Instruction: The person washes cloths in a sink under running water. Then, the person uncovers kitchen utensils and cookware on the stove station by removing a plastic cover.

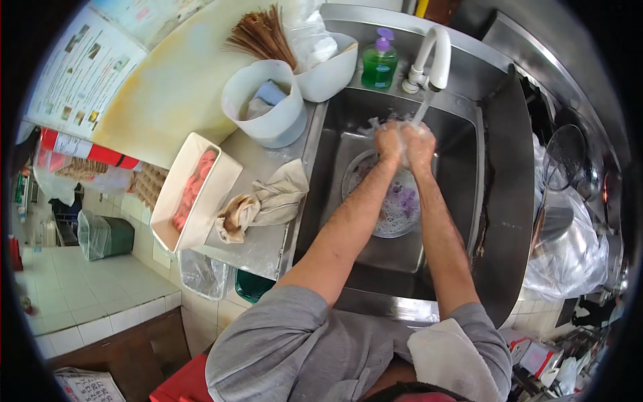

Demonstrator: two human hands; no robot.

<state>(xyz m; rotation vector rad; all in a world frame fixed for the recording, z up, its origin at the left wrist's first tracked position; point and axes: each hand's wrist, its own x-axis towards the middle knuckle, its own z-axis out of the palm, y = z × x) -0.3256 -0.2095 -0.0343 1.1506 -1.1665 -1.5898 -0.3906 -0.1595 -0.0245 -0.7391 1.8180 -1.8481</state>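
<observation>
Water runs from the white faucet (439, 60) onto my two hands, which are close together over the metal sink (452, 194). My left hand (388, 142) and my right hand (419, 144) are wet, with white suds or splashing water between them. Their fingers are bent and blurred by the water, so anything between them cannot be made out. Below my hands, a round clear basin (395, 232) of foamy water sits in the sink, with something purple (405, 199) in it.
Behind the sink stands a green soap bottle (380, 63). On the left counter are a white bucket (268, 124) with cloths, a bin (328, 77), a crumpled beige cloth (278, 195) and a cream container (228, 177) holding pink items. Plastic-wrapped cookware (562, 234) lies at right.
</observation>
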